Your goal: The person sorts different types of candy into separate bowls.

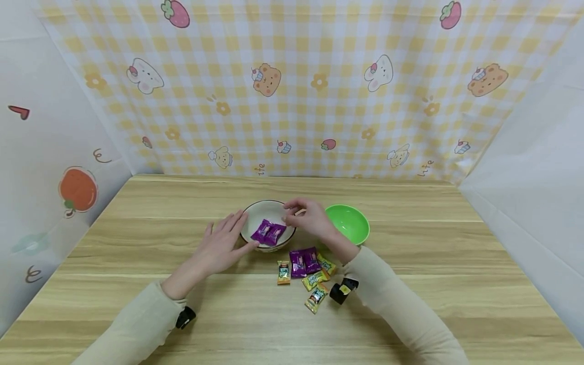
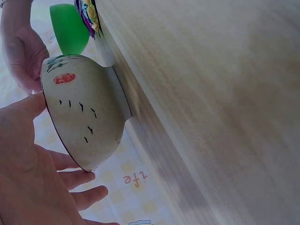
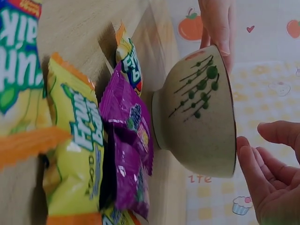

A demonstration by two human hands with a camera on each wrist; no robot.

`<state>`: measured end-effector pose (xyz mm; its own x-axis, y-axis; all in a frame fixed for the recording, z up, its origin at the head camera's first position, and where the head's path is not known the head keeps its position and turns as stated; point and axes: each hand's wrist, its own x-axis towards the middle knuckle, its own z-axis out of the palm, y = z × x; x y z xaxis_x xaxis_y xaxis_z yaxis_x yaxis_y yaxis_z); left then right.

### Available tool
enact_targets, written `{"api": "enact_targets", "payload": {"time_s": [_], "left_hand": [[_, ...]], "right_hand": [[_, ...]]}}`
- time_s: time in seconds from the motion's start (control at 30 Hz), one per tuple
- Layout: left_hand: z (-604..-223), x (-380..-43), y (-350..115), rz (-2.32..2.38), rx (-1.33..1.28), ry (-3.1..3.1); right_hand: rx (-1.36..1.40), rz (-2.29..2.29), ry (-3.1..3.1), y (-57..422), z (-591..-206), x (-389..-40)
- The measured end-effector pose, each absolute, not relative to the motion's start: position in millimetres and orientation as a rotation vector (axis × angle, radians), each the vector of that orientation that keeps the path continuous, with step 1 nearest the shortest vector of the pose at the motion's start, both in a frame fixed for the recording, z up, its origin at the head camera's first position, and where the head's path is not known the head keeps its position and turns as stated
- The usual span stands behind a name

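Note:
A cream ceramic bowl (image 1: 264,211) with a dark rim holds two purple candy packets (image 1: 275,233). My left hand (image 1: 221,247) is at the bowl's left side, fingers spread; its thumb and fingertips are at the rim. The left wrist view shows that hand (image 2: 42,168) beside the bowl's painted outer wall (image 2: 84,108). Over the bowl's right rim is my right hand (image 1: 307,218), palm down. In the right wrist view the right hand's (image 3: 274,173) thumb and forefinger stand apart, with nothing between them, and its fingertips are close to the bowl rim (image 3: 233,122).
A green bowl (image 1: 348,223) stands right of the cream bowl, partly behind my right wrist. In front lie two purple packets (image 1: 304,262) and several yellow fruit candy packets (image 1: 316,297), one (image 1: 284,272) apart at the left. A checked cloth (image 1: 292,121) hangs behind the wooden table (image 1: 182,203).

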<state>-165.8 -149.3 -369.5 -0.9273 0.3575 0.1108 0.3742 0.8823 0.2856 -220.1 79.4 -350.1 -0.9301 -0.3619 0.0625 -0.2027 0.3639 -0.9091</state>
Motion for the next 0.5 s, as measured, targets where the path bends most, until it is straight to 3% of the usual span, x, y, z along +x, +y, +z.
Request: {"api": "enact_targets", "payload": {"time_s": [0.33, 0.5], "left_hand": [[-370.2, -166.0, -148.7, -0.458, -0.581, -2.985], [-370.5, -165.7, -148.8, -0.457, -0.579, -2.983]], "right_hand": [[-1.063, -1.481, 2.500, 97.1, -346.9, -205.9], [-1.178, -1.365, 2.490, 108.7, -352.9, -194.9]]}}
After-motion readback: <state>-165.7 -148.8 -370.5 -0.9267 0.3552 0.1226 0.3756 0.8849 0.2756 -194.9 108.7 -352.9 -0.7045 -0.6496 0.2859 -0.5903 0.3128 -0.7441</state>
